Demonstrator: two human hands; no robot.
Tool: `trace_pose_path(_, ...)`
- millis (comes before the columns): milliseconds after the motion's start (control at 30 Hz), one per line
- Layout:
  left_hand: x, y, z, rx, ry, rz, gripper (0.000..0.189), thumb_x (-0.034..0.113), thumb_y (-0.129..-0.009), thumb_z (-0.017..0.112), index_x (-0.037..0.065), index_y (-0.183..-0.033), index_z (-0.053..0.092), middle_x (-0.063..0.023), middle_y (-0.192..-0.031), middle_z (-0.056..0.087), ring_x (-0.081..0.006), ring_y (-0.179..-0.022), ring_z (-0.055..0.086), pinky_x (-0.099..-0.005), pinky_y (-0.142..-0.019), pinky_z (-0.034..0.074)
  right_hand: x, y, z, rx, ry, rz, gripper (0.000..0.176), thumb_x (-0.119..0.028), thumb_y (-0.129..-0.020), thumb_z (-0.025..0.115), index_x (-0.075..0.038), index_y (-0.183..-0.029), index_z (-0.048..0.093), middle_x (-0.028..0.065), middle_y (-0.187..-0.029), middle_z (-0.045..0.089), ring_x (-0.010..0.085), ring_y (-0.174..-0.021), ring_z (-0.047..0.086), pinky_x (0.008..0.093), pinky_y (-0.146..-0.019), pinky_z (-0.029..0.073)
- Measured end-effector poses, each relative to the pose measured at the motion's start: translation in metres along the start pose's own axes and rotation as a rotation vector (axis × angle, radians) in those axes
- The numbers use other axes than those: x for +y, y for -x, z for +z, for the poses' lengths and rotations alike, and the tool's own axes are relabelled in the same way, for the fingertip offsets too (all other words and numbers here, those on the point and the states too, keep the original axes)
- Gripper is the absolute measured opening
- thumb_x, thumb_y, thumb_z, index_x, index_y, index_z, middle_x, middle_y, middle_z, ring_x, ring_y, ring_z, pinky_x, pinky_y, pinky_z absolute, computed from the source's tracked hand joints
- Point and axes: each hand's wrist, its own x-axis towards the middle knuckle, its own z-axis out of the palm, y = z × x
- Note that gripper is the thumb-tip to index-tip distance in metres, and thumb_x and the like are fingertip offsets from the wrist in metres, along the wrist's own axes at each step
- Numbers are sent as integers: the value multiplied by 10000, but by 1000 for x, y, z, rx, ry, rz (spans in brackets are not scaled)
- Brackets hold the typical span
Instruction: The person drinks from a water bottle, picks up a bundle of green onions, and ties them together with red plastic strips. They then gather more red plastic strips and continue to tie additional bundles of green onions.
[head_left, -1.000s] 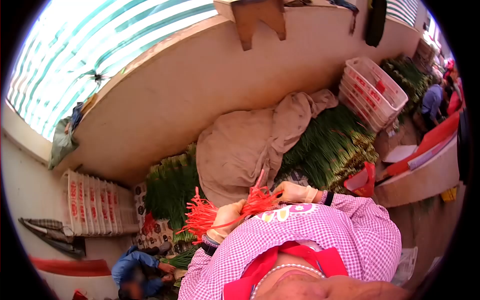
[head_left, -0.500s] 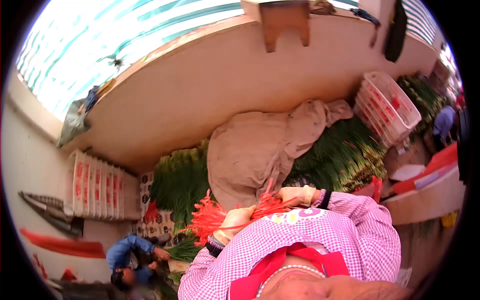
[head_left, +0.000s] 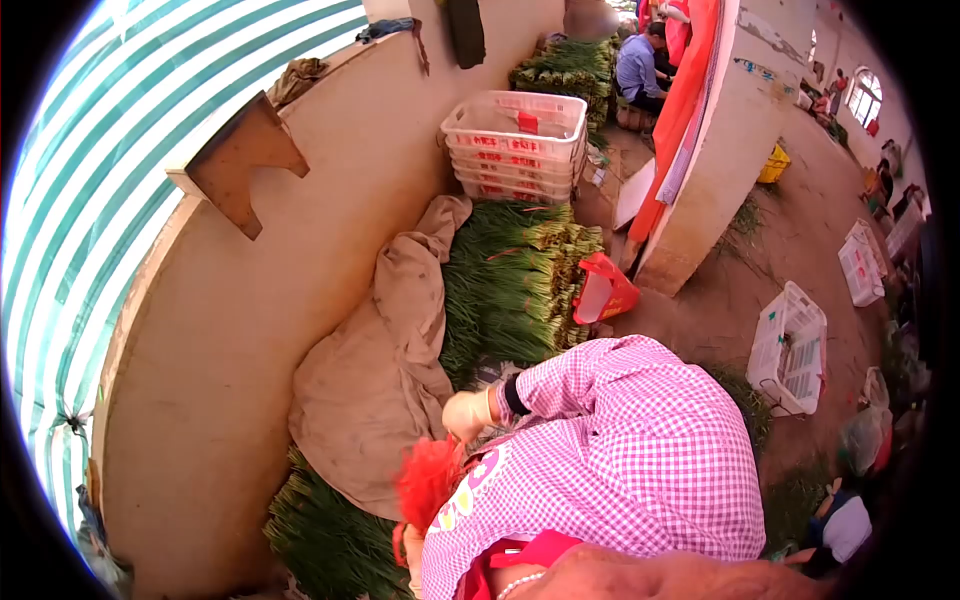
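Note:
A blurred bunch of red strips (head_left: 428,482) hangs in front of my checked smock, between my two gloved hands. My right hand (head_left: 466,414) is closed at the upper end of the bunch, over the edge of a brown cloth (head_left: 350,405). At the lower edge of the view, my left hand (head_left: 413,556) is partly hidden by my smock; it appears closed on the strips, with a red loop beside it. Bundled green stalks (head_left: 325,525) lie left of that hand. More green bundles (head_left: 510,285) lie beyond my right arm.
Stacked white crates (head_left: 515,145) stand along the wall (head_left: 230,350). A red bag (head_left: 604,288) sits beside the bundles, near a pillar (head_left: 710,150). Other crates (head_left: 790,345) are on the floor at right. A person in blue (head_left: 640,65) sits at the back; another person (head_left: 845,525) is at lower right.
The view has swung to the right, bringing the pillar and floor crates into sight. My hands and the red strips now appear further left and lower. The person in blue at lower left is gone from view.

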Motion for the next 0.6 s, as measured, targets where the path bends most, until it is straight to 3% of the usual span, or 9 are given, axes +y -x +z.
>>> trace_pose_path(33, -2, -1, -3, 24, 51, -5, 172, 172, -862, 623, 42, -973, 606, -101, -683, 600, -217, -566, 572, -358, -542, 440, 7, 2, -8, 14, -8, 97, 293, -327, -717, 645, -40, -679, 690, 181, -701, 655, 351, -661, 640, 450, -575, 490)
trace_pose_path(100, -12, 1, -8, 84, 313, -44, 159, 160, -863, 627, 42, -968, 605, -87, -663, 590, -199, -539, 560, -348, -524, 433, 16, 0, -32, -102, -242, 83, 224, -251, -694, 649, -32, -652, 677, 155, -666, 655, 284, -599, 637, 406, -531, 481)
trace_pose_path(133, -12, -2, -9, 112, 497, -71, 153, 154, -863, 629, 42, -965, 605, -80, -653, 585, -191, -525, 554, -343, -514, 430, 38, -14, -7, 54, -427, -33, 162, -179, -685, 639, -24, -643, 657, 125, -624, 640, 225, -532, 603, 375, -498, 463)
trace_pose_path(167, -2, -4, -8, 115, 881, -154, 115, 86, -868, 644, 47, -962, 590, 26, -588, 431, -69, -449, 370, -253, -457, 348, 0, 7, -59, 24, -628, 196, 154, -154, -704, 616, -19, -632, 634, 99, -594, 626, 218, -507, 577, 372, -487, 451)
trace_pose_path(233, -35, -19, -6, 123, 1147, -223, 158, 109, -877, 645, 43, -1003, 578, 43, -571, 395, -73, -449, 340, -243, -476, 369, -24, 7, -78, 87, -821, 112, 139, -158, -721, 601, -38, -654, 625, 76, -577, 617, 206, -498, 557, 368, -482, 441)
trace_pose_path(367, -32, -51, 8, 102, 1143, -181, 182, 163, -900, 638, 49, -1035, 594, 82, -551, 297, -56, -460, 286, -235, -470, 344, -53, -26, -55, 175, -733, -30, 137, -167, -740, 587, -46, -685, 619, 81, -601, 619, 214, -547, 582, 375, -523, 459)
trace_pose_path(467, -31, -61, 19, -18, 1125, -178, 168, 195, -901, 652, 65, -978, 577, 85, -546, 319, -52, -460, 301, -231, -491, 378, -86, -20, -80, 60, -777, 5, 131, -164, -734, 590, -41, -753, 627, 120, -656, 630, 263, -636, 619, 393, -591, 478)
trace_pose_path(600, -23, -62, 24, -10, 1197, -280, 153, 137, -879, 666, 66, -960, 558, 55, -575, 404, -65, -457, 348, -239, -482, 400, -90, -29, -58, 186, -572, 3, 167, -177, -721, 600, -45, -812, 645, 153, -752, 655, 337, -743, 636, 428, -655, 487)
